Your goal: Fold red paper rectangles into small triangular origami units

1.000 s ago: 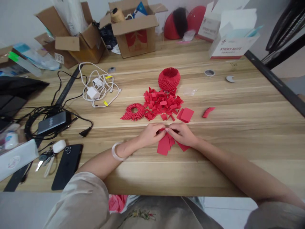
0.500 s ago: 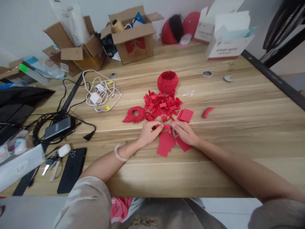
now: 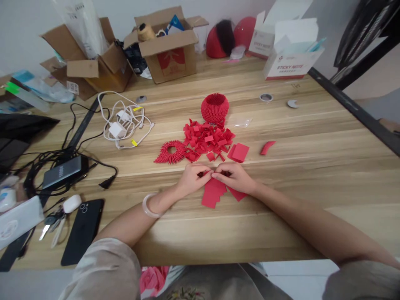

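My left hand and my right hand meet with fingertips pinched on a small red paper piece, mostly hidden by the fingers. Flat red paper sheets lie beneath the hands on the table. Just beyond is a heap of small folded red paper pieces. A spiky red paper ring sits left of the heap, and a round red paper bowl stands behind it. A stack of red paper squares lies to the right, with a short curved red strip farther right.
White charger cables, a power bank, keys, an earphone case and a black phone are on the left. Cardboard boxes and white sticky note boxes line the back. A tape roll lies at right.
My hands have come closer together, and their fingertips now cover most of the red paper strip that showed between them. The view has shifted slightly.
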`<action>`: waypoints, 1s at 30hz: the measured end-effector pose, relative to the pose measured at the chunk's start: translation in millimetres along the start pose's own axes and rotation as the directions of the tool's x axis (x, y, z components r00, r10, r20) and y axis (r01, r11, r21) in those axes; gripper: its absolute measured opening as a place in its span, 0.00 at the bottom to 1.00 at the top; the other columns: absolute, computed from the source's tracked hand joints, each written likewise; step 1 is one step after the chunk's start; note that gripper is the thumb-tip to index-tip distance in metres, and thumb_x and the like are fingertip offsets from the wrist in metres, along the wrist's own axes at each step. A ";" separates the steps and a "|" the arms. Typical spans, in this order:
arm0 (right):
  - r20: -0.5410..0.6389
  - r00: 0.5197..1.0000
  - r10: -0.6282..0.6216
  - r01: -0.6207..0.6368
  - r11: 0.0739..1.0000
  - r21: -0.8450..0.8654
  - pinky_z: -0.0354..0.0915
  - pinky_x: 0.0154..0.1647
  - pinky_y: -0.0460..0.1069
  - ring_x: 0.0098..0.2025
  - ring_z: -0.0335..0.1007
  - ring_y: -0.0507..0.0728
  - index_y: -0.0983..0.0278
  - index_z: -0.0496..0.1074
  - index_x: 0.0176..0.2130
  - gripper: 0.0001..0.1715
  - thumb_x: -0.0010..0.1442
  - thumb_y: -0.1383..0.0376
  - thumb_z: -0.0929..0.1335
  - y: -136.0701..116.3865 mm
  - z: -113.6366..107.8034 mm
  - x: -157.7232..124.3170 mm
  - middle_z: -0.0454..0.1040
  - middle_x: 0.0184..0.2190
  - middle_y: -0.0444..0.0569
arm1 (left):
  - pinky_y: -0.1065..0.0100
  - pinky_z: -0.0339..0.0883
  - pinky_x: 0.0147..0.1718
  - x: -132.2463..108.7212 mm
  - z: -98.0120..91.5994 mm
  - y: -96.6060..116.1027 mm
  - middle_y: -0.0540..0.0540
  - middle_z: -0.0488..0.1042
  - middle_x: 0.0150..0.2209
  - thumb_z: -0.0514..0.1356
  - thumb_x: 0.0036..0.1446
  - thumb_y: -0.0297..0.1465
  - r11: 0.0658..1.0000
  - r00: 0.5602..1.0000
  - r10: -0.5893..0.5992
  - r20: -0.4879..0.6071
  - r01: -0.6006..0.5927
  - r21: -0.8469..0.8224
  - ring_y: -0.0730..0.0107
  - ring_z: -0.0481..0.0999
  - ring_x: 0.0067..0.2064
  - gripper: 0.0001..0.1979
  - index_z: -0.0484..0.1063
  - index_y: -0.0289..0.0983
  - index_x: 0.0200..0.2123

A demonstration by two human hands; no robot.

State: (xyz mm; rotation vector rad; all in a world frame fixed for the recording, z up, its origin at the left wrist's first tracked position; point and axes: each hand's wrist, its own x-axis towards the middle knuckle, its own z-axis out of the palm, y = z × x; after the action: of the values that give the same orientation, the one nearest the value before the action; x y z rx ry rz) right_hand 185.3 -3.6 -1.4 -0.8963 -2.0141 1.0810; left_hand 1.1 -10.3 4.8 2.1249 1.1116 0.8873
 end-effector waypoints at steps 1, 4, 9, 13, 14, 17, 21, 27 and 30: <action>-0.015 1.000 0.010 -0.010 1.000 0.010 0.53 0.23 0.43 0.21 0.54 0.47 0.66 0.64 0.22 0.19 0.59 0.58 0.65 0.4 0.4 -0.1 0.60 0.17 0.41 | 0.76 0.57 0.23 0.1 -0.1 -0.3 0.49 0.69 0.20 0.56 0.57 0.31 1.000 1.000 0.022 0.000 -0.022 -0.002 0.78 0.64 0.22 0.13 0.74 0.31 0.25; -0.039 0.998 0.058 -0.056 0.997 0.050 0.51 0.21 0.42 0.21 0.52 0.46 0.66 0.63 0.22 0.20 0.57 0.57 0.66 1.1 0.7 -0.4 0.59 0.17 0.40 | 0.76 0.57 0.23 0.3 -0.7 -0.5 0.49 0.71 0.21 0.57 0.57 0.31 0.999 0.999 0.051 -0.004 -0.051 -0.015 0.78 0.65 0.23 0.11 0.75 0.31 0.26; 0.003 0.996 0.085 -0.085 0.995 0.060 0.51 0.21 0.42 0.21 0.51 0.46 0.67 0.65 0.24 0.19 0.57 0.55 0.67 1.2 -0.1 0.1 0.58 0.17 0.39 | 0.77 0.56 0.22 0.9 -1.1 -0.8 0.50 0.70 0.20 0.59 0.55 0.32 1.000 1.000 0.015 -0.001 -0.015 -0.028 0.79 0.64 0.22 0.11 0.74 0.32 0.24; 0.024 0.999 0.036 -0.036 0.999 -0.002 0.51 0.22 0.42 0.21 0.52 0.46 0.67 0.64 0.23 0.19 0.58 0.56 0.66 2.8 -0.4 0.7 0.58 0.17 0.39 | 0.76 0.55 0.23 1.6 -0.6 -1.8 0.50 0.69 0.19 0.59 0.55 0.32 0.999 0.999 0.025 0.043 -0.024 -0.020 0.78 0.63 0.22 0.12 0.73 0.32 0.23; 0.025 0.999 0.028 -0.027 0.999 -0.017 0.51 0.22 0.42 0.21 0.52 0.46 0.67 0.64 0.22 0.20 0.58 0.57 0.66 3.4 -0.4 0.7 0.58 0.17 0.39 | 0.76 0.55 0.23 1.6 -0.5 -1.9 0.51 0.68 0.19 0.58 0.55 0.31 1.000 0.998 0.028 0.052 -0.027 -0.011 0.78 0.63 0.22 0.11 0.72 0.32 0.23; 0.021 1.000 0.019 -0.018 0.999 -0.050 0.51 0.22 0.43 0.21 0.52 0.46 0.66 0.63 0.22 0.20 0.58 0.57 0.66 4.8 -0.3 0.4 0.58 0.17 0.39 | 0.76 0.56 0.24 1.6 -0.3 -2.2 0.51 0.68 0.20 0.58 0.53 0.29 1.000 0.996 0.025 0.082 -0.025 0.007 0.78 0.63 0.23 0.08 0.72 0.32 0.24; 0.016 1.000 0.006 -0.005 0.998 -0.063 0.51 0.22 0.42 0.21 0.52 0.46 0.66 0.62 0.21 0.19 0.58 0.58 0.66 4.6 -0.4 0.1 0.58 0.17 0.40 | 0.75 0.57 0.25 1.9 -0.3 -2.0 0.51 0.68 0.21 0.58 0.52 0.27 0.999 0.991 0.027 0.132 -0.031 0.026 0.77 0.63 0.24 0.05 0.70 0.33 0.25; 0.024 0.999 -0.022 0.024 0.994 -0.104 0.51 0.23 0.43 0.20 0.52 0.46 0.66 0.61 0.21 0.20 0.58 0.58 0.66 4.3 -0.1 0.7 0.57 0.16 0.39 | 0.75 0.56 0.26 2.1 0.1 -2.6 0.52 0.66 0.22 0.58 0.52 0.27 0.996 0.984 0.075 0.159 -0.082 0.037 0.77 0.63 0.25 0.06 0.67 0.33 0.24; 0.024 1.000 -0.008 0.010 0.994 -0.109 0.50 0.23 0.43 0.21 0.52 0.46 0.66 0.61 0.21 0.20 0.58 0.59 0.66 5.2 0.1 0.8 0.57 0.16 0.39 | 0.75 0.56 0.26 1.7 0.5 -3.3 0.52 0.66 0.22 0.58 0.52 0.27 0.996 0.983 0.077 0.166 -0.085 0.038 0.77 0.63 0.25 0.06 0.66 0.34 0.24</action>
State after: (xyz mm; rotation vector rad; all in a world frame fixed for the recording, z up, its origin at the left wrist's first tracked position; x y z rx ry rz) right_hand 186.1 -0.9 -5.8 -0.9326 -2.1118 0.9892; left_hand 0.6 -7.3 2.5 2.2490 0.9760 0.7145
